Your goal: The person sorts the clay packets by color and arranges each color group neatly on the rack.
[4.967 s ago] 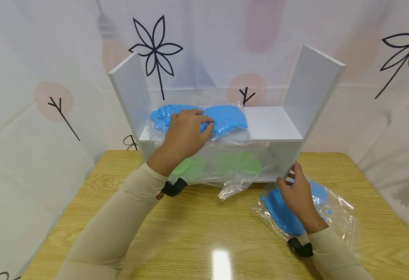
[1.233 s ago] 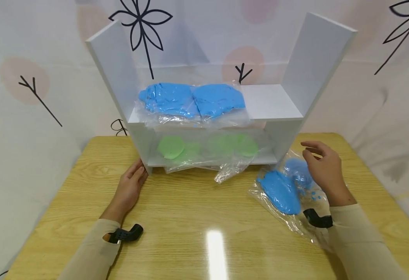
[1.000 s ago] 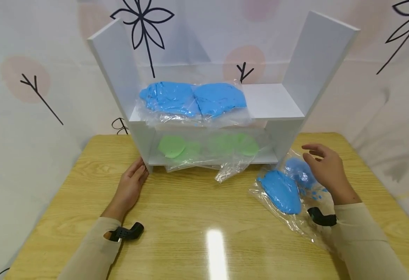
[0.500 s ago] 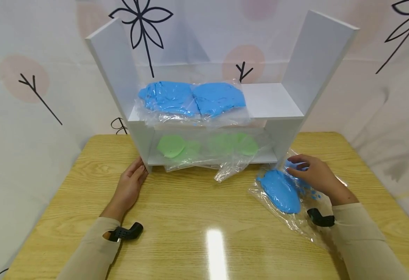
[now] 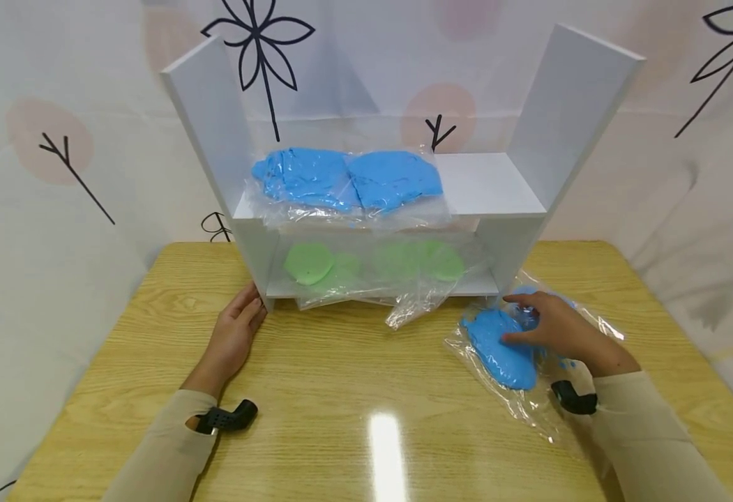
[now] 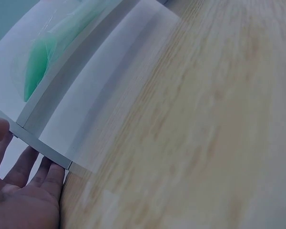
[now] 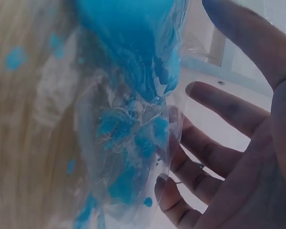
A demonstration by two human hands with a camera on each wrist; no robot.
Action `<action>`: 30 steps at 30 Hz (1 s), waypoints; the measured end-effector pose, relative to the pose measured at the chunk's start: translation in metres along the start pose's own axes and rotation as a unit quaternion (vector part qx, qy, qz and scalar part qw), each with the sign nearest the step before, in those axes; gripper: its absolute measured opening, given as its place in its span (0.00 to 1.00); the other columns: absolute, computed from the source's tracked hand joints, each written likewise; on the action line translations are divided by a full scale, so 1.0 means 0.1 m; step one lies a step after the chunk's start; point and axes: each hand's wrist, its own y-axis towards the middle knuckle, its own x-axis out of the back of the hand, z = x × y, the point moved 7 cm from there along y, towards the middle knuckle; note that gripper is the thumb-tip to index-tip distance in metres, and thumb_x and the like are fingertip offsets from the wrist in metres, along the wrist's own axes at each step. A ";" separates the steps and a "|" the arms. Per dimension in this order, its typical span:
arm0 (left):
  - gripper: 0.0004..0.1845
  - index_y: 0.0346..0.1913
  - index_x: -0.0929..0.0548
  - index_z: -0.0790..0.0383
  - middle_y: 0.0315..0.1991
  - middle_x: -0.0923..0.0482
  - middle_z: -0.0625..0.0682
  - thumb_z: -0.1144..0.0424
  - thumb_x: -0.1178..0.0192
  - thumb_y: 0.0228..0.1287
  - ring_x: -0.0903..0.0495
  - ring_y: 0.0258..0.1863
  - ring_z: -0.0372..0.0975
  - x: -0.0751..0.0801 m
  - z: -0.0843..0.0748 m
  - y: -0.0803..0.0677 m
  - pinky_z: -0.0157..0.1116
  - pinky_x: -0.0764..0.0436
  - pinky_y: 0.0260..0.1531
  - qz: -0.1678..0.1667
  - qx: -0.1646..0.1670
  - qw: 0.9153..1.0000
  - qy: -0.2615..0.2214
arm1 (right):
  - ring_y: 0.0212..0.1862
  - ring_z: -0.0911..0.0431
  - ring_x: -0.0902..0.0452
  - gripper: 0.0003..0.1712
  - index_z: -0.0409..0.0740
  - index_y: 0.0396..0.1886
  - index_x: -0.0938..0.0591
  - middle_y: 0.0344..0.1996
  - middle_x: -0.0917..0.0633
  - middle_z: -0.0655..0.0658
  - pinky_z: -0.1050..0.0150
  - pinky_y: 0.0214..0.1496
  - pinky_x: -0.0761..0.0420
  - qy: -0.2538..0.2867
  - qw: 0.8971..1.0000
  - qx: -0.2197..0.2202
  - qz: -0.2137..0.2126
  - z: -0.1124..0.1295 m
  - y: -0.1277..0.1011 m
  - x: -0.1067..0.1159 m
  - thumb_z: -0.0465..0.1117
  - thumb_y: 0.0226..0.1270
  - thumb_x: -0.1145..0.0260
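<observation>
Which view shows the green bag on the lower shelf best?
The head view: the green bag lies whole on the shelf unit's lower board. The left wrist view catches only a blurred green end. The right wrist view does not show it.

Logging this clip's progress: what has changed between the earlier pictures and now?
The left hand left the blue bag on the upper shelf and came down to the table, resting against the shelf unit's front left corner. The right hand lifted off the blue bag on the table, hovered, then came back down onto it. Both shelf bags, including the green bag, stayed put.
</observation>
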 end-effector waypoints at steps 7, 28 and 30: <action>0.30 0.80 0.49 0.56 0.80 0.48 0.54 0.58 0.57 0.82 0.47 0.79 0.42 0.04 0.02 -0.03 0.29 0.35 0.71 -0.012 0.013 0.999 0.029 | 0.49 0.39 0.23 0.51 0.35 0.67 0.25 0.47 0.18 0.33 0.42 0.46 0.19 -0.061 0.998 0.010 0.006 0.10 -0.02 -0.04 0.62 0.49 0.21; 0.29 0.80 0.48 0.58 0.79 0.47 0.55 0.59 0.57 0.82 0.45 0.78 0.42 0.00 0.00 -0.03 0.33 0.36 0.73 -0.013 0.017 0.999 0.027 | 0.49 0.41 0.22 0.44 0.33 0.54 0.21 0.48 0.20 0.31 0.42 0.49 0.18 -0.027 0.999 0.003 0.033 0.14 -0.02 -0.11 0.61 0.48 0.20; 0.30 0.80 0.48 0.58 0.79 0.47 0.55 0.59 0.57 0.82 0.45 0.78 0.43 -0.01 0.00 -0.03 0.33 0.36 0.73 -0.013 0.015 0.999 0.025 | 0.51 0.38 0.21 0.44 0.32 0.54 0.22 0.50 0.19 0.30 0.42 0.51 0.19 -0.018 0.999 0.004 0.039 0.15 -0.01 -0.13 0.60 0.49 0.21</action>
